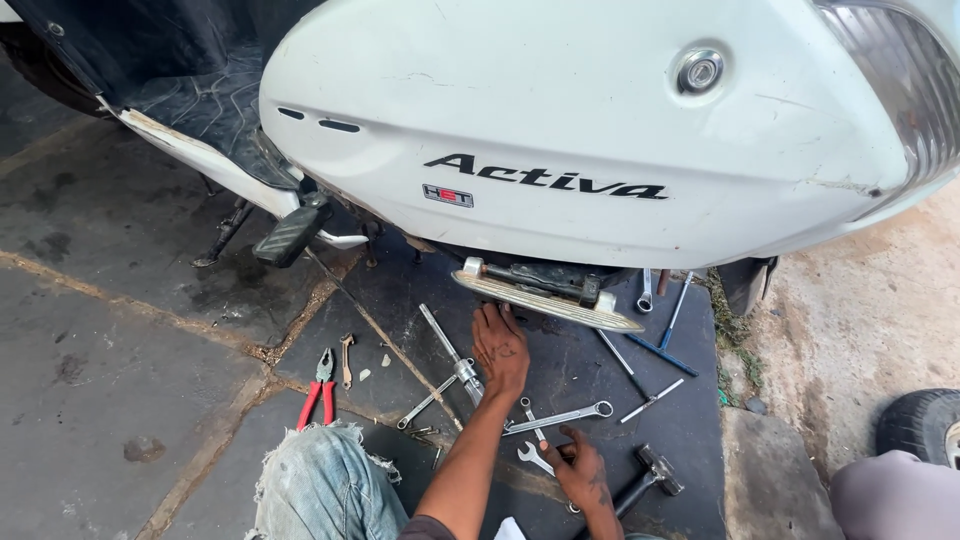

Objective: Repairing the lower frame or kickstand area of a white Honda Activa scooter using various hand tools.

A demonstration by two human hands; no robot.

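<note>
My left hand (pixel 500 348) reaches forward over the dark mat, fingers spread, just below the metal footrest (pixel 545 296) of a white scooter (pixel 560 130). It holds nothing and lies beside a cross-shaped socket wrench (pixel 452 362). My right hand (pixel 582 472) is lower, with bent fingers resting on the mat over a small open-end spanner (pixel 537 457). A long ring spanner (pixel 560 415) lies between the two hands. Whether the right hand grips anything is unclear.
Red-handled pliers (pixel 318 392) and a small spanner (pixel 346 358) lie to the left on the stone floor. A hammer (pixel 652 472), a blue T-handle driver (pixel 665 335) and other spanners lie to the right. My jeans-clad knee (pixel 320 485) is at the bottom, a tyre (pixel 925 425) at far right.
</note>
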